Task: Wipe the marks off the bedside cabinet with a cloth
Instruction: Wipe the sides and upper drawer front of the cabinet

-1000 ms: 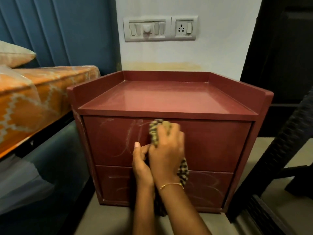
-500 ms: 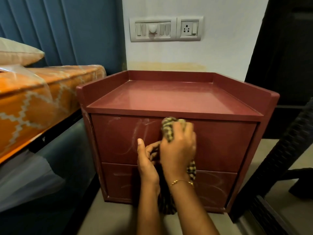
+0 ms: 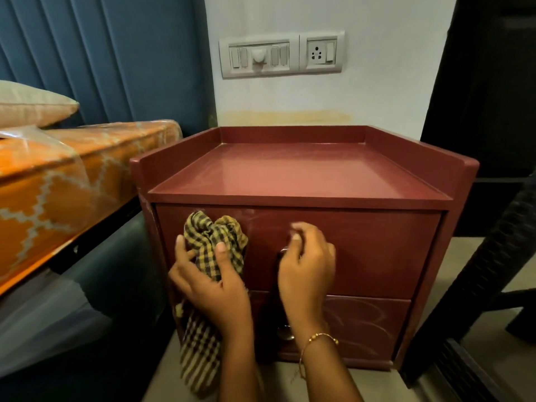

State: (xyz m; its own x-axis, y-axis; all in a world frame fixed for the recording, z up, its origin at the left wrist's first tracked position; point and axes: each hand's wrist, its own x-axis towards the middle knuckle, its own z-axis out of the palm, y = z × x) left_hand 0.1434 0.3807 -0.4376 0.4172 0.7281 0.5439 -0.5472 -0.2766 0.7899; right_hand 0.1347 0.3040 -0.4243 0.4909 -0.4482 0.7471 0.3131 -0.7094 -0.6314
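The dark red bedside cabinet [image 3: 290, 175] stands against the wall, its two drawer fronts facing me. My left hand [image 3: 214, 288] grips a bunched yellow-and-black checked cloth [image 3: 211, 239] and holds it against the left part of the upper drawer [image 3: 377, 250]; the cloth's tail hangs down past the lower drawer. My right hand [image 3: 307, 271] is at the middle of the upper drawer, fingers curled over its metal handle [image 3: 282, 250]; whether it grips the handle is hidden. Pale curved marks [image 3: 362, 323] show on the lower drawer, and faint smears on the upper one.
An orange patterned mattress [image 3: 58, 184] wrapped in plastic, with a pillow [image 3: 29, 108] on it, lies close on the left. A dark woven chair [image 3: 493, 256] stands at the right. A switch panel [image 3: 281, 55] is on the wall above. A round knob [image 3: 285, 333] sits on the lower drawer.
The cloth has passed from my right hand to my left and moved to the upper drawer's left side. My right hand has let go and shifted right to the handle.
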